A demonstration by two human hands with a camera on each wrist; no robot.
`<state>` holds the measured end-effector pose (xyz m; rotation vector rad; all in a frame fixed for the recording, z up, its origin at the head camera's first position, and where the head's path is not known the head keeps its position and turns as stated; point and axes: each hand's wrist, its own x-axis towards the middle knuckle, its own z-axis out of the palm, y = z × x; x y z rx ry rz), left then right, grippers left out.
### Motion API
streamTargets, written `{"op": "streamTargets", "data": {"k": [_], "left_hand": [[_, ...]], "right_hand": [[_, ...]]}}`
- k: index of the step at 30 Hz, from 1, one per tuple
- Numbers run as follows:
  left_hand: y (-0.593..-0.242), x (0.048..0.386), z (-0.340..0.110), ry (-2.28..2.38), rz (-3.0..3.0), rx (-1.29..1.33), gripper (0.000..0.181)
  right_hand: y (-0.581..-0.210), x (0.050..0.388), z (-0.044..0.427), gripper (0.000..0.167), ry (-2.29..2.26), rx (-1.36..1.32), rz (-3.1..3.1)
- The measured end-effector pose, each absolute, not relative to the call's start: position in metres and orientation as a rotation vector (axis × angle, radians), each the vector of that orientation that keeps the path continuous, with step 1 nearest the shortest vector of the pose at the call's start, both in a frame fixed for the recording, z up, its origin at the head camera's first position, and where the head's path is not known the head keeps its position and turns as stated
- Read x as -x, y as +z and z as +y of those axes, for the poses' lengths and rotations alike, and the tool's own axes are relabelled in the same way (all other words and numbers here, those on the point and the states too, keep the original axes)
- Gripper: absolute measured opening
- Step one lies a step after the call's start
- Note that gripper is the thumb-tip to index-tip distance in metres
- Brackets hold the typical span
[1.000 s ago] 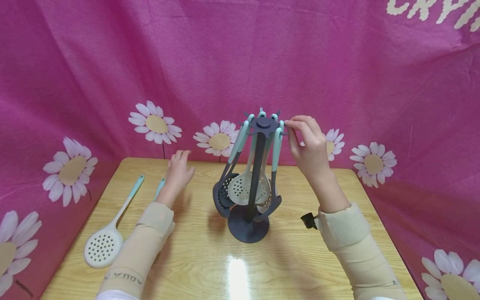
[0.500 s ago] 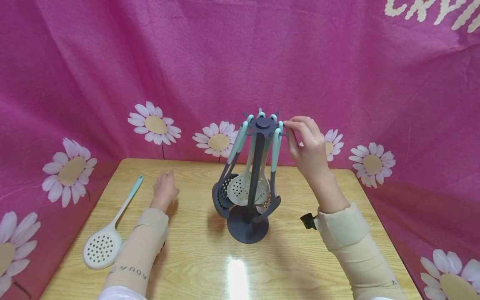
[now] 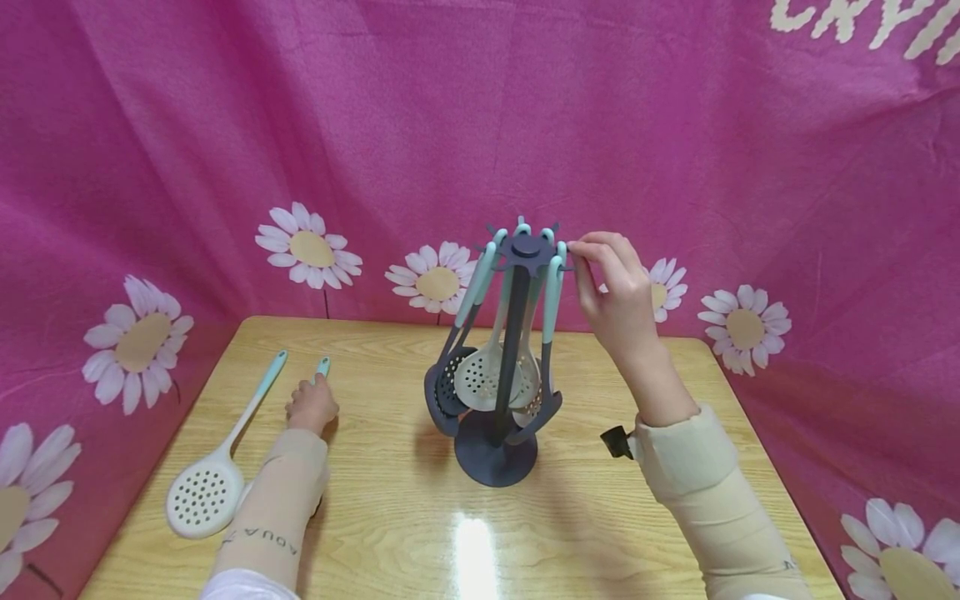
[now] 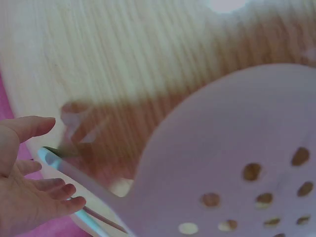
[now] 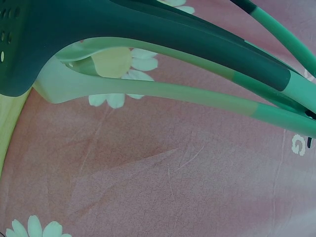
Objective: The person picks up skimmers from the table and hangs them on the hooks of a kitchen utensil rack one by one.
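My right hand (image 3: 618, 287) pinches the edge of the dark utensil rack (image 3: 497, 454) at its top, beside a mint handle loop. Mint-handled kitchen utensils hang round the rack, among them a pale skimmer (image 3: 474, 379) and a dark ladle (image 3: 442, 408). In the right wrist view a dark utensil (image 5: 163, 37) and pale handles show; the hand does not. My left hand (image 3: 311, 404) is over the handle of a white skimmer (image 4: 232, 118) lying on the table. In the left wrist view its thumb and fingers are spread apart, near the mint handle end.
Left of my left arm lies another white skimmer (image 3: 206, 496) with a mint handle. The wooden table (image 3: 600, 533) meets a magenta daisy-print cloth (image 3: 480, 108) at the back and sides. A black clip-like piece (image 3: 617, 442) sticks out from the right sleeve.
My left hand has moved left and toward me, down over the skimmer's handle, whose mint end shows beyond the fingers. The right hand and the rack stay where they were.
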<state>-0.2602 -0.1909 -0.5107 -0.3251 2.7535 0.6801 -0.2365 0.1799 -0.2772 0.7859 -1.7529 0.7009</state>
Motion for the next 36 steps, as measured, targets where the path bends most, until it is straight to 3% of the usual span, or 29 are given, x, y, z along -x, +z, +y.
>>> {"op": "streamTargets", "data": {"k": [14, 36], "left_hand": [[-0.514, 0.254, -0.194, 0.734, 2.767, 0.295, 0.048], [-0.523, 0.257, -0.199, 0.729, 2.852, 0.278, 0.052]], "right_hand": [[-0.277, 0.236, 0.180, 0.008, 0.694, -0.788, -1.756], [-0.276, 0.235, 0.180, 0.008, 0.698, -0.786, -1.760]]}}
